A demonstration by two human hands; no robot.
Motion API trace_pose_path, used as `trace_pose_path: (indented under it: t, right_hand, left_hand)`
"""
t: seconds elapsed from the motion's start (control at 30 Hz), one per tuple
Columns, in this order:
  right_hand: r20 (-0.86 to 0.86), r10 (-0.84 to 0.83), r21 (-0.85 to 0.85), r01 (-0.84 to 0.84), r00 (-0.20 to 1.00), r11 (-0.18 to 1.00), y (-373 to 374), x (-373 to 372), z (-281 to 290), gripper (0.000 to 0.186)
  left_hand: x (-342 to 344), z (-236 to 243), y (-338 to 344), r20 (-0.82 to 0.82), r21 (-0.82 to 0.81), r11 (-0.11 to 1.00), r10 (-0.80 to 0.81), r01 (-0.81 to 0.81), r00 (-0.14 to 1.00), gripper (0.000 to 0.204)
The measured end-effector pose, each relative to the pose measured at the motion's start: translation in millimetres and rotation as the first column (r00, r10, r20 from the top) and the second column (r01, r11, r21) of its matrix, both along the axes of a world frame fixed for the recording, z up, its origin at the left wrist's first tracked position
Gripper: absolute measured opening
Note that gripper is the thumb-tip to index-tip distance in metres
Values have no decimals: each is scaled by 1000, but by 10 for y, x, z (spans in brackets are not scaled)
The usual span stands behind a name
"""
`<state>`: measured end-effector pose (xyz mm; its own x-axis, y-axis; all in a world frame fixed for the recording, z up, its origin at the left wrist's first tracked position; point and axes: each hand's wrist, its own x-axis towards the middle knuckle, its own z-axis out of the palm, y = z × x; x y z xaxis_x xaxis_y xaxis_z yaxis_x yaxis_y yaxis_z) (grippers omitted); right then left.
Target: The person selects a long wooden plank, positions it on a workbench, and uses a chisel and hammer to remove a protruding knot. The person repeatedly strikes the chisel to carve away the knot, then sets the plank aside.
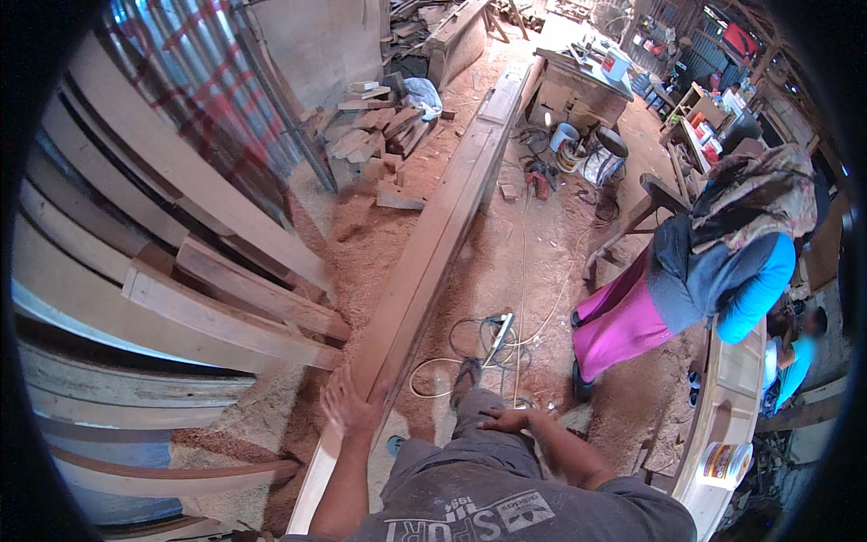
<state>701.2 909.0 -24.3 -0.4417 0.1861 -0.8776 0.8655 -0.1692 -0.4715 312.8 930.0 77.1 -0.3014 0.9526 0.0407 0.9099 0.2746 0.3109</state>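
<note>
My left hand [349, 403] rests on the near part of a long wooden beam [433, 230], its fingers spread and slightly blurred. It lies flat against the wood and grips nothing. The beam stretches away from me toward the workbench at the far end, with narrower boards along its top. My right hand [504, 419] lies on my bent leg, fingers stretched out and holding nothing. Beyond that leg, dark cables and a white power strip [503, 331] lie on the sawdust-covered floor.
Boards [226, 312] lean in a row at the left. Wood offcuts [384, 126] are heaped beyond them. A person [695, 262] in a pink skirt stands at the right, beside a panelled door [731, 384] bearing a white tub [725, 464]. Buckets [603, 161] stand near the workbench [573, 86].
</note>
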Motion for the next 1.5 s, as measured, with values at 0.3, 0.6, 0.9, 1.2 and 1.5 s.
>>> trace_pose_path:
  t: [0.3, 0.6, 0.9, 1.2, 1.5]
  right_hand:
    - [-191, -84, -146, 57, 978, 988, 551, 773, -249, 85]
    - [-54, -352, -188, 337, 934, 922, 736, 1561, -726, 69]
    - [121, -429, -201, 446, 895, 872, 1383, 2045, -615, 57]
    - [253, -449, -181, 497, 857, 849, 2473, 2478, -394, 45]
    - [-200, 345, 216, -302, 917, 928, 3198, 2724, -800, 32]
  left_hand:
    - [46, -75, 51, -29, 59, 997, 42, -40, 999, 82]
    - [106, -45, 162, 23, 66, 997, 30, -32, 999, 79]
    - [674, 292, 1542, 1, -68, 977, 202, -202, 979, 80]
    - [833, 137, 1952, 15, -144, 980, 142, -138, 990, 66]
    - [811, 110, 1900, 11, -176, 973, 151, -147, 988, 66]
